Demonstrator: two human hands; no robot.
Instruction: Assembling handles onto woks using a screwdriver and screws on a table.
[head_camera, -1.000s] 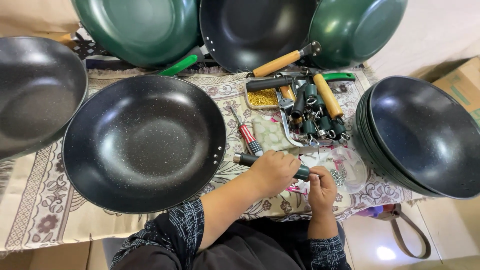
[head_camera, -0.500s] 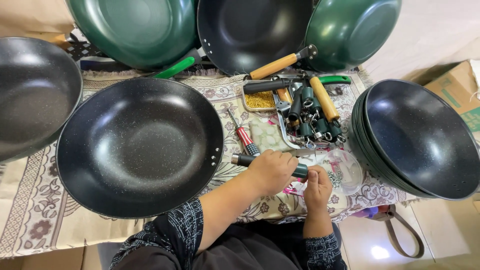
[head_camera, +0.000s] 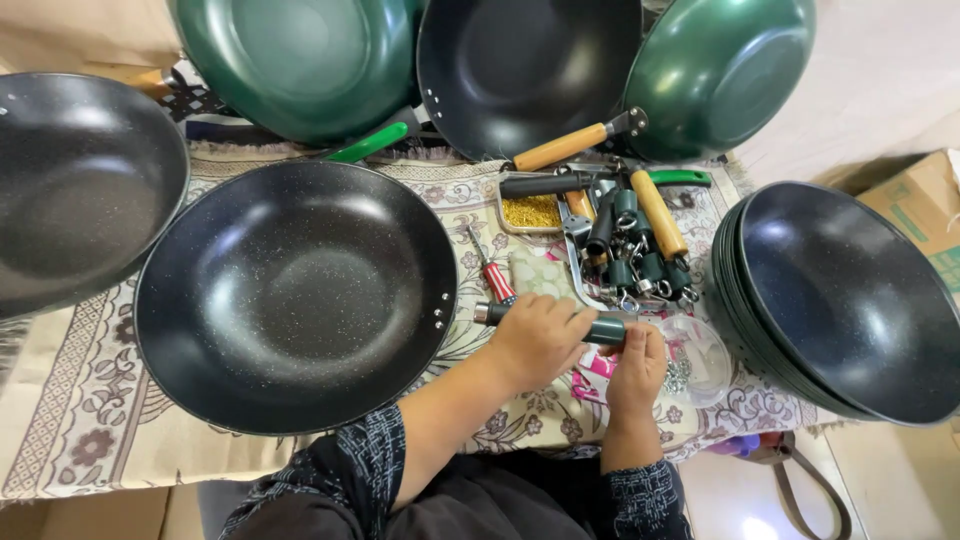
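Left hand (head_camera: 537, 338) wraps the dark green handle (head_camera: 606, 330) beside the black pan (head_camera: 290, 295). Right hand (head_camera: 638, 362) pinches the handle's right end

A large wok (head_camera: 295, 295) sits on a patterned cloth (head_camera: 80, 420) at centre-left of the frame, with another wok (head_camera: 75, 185) at far left. Along the top edge, 3 more pans stand side by side — one upper left (head_camera: 290, 60), one top centre (head_camera: 525, 65), one upper right (head_camera: 720, 70). A tray of loose handles (head_camera: 635, 245) lies right of centre, a stack of woks (head_camera: 850, 295) at far right. Just below the tray, both hands — left (head_camera: 540, 340), right (head_camera: 637, 365) — meet on a handle (head_camera: 600, 328) beside the central wok's rim.
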